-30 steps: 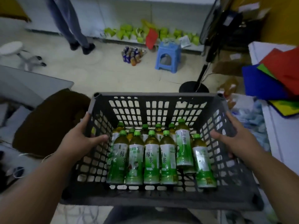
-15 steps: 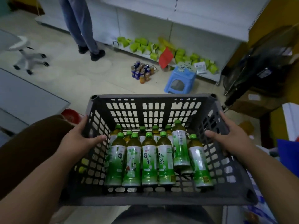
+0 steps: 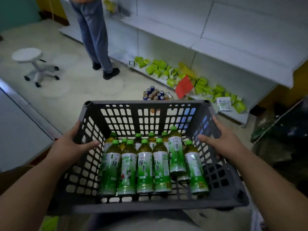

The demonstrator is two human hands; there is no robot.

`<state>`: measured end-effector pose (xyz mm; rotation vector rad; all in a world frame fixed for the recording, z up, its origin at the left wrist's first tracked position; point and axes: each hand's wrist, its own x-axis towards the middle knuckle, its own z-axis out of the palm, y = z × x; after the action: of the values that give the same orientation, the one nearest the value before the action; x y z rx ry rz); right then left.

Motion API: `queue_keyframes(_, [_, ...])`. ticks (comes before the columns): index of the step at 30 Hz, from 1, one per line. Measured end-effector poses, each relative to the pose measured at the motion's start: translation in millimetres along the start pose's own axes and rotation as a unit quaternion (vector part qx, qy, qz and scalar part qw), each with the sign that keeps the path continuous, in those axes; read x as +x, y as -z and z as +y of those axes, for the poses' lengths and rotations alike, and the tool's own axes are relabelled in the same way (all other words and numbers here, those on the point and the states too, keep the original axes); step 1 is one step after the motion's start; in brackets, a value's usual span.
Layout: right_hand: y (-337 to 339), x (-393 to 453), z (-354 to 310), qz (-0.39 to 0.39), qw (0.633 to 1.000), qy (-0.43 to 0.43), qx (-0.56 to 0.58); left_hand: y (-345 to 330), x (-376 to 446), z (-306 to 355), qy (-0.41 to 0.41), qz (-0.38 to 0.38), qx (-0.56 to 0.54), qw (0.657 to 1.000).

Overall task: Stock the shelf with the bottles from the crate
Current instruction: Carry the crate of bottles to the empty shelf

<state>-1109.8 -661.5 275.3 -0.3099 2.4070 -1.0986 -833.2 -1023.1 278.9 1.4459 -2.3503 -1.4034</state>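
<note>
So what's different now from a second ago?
The view has swung toward the white shelves, so the person carrying the crate has turned to face them. Left hand and right hand still grip its sides; the green bottles still stand inside, none taken out.

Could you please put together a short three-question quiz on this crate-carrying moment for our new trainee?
1. True or false: the left hand and right hand both grip the crate by its side walls.
2. What colour are the bottle caps?
3. What stands on the floor just beyond the crate: A) cans, B) a bucket, C) a broom?

Key: 1 true; 2 green; 3 A.
</note>
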Motion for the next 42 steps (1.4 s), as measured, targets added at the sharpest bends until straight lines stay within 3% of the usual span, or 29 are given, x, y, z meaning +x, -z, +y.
queue_keyframes(6, [1, 141, -100, -0.017, 0.998, 0.056, -0.016, 35, 105, 65, 0.005, 0.072, 0.005, 0.997])
queue_keyframes(23, [-180, 507, -394, -0.114, 0.985, 0.122, -0.048, 214, 456, 115, 0.078, 0.134, -0.072, 0.985])
queue_keyframes(32, [-327, 714, -581, -0.225, 0.953, 0.195, -0.062, 311, 616, 125, 0.142, 0.273, -0.126, 0.943])
queue_keyframes(38, [-440, 793, -731, -0.260, 0.915, 0.289, -0.111, 392, 694, 103, 0.192, 0.343, -0.156, 0.906])
queue_keyframes(42, [-531, 834, -805, -0.297, 0.904, 0.277, -0.135, 445, 759, 68, 0.196, 0.365, -0.181, 0.892])
